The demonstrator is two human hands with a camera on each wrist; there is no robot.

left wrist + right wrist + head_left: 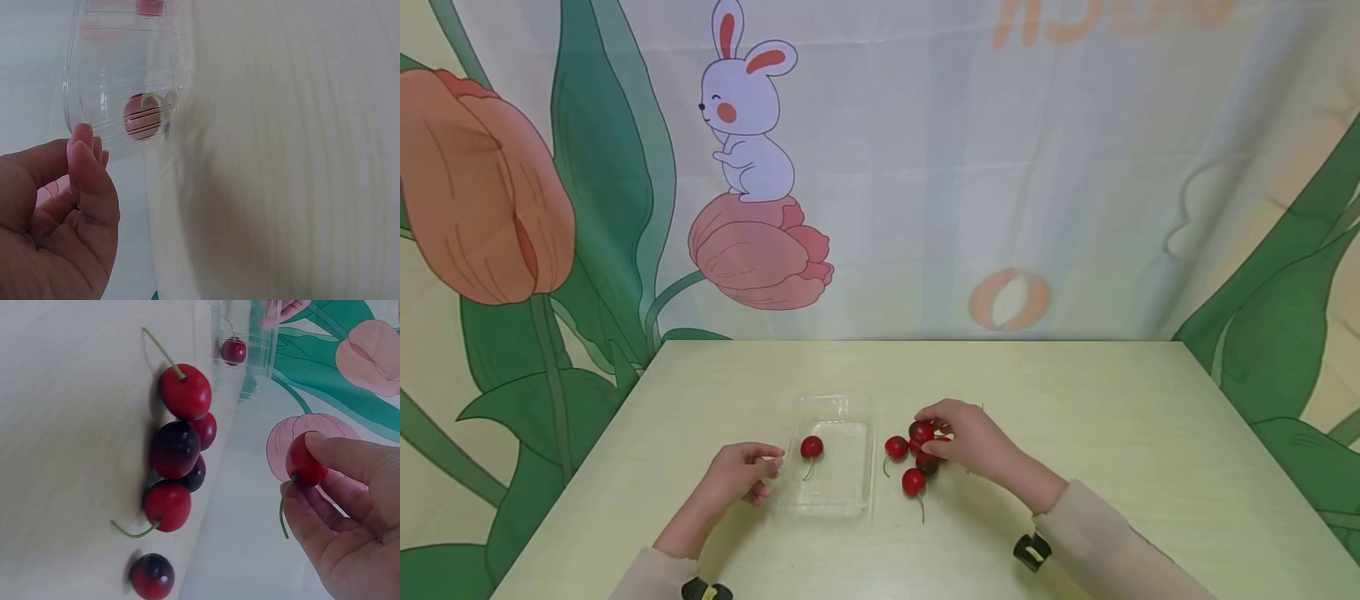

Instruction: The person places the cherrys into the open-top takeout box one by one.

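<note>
My right hand pinches a red cherry between thumb and fingers, its green stem hanging down. In the head view that hand is over a cluster of cherries, some red, like the red cherry, others dark, like the dark cherry. A clear plastic box stands left of the cluster, with one cherry lying inside it. At the box's left side, my left hand pinches the rim with its thumb and fingertips.
The pale wooden table carries everything. Behind its far edge hangs a curtain printed with tulips and a rabbit. A red cherry with its stem lies at the near side of the cluster.
</note>
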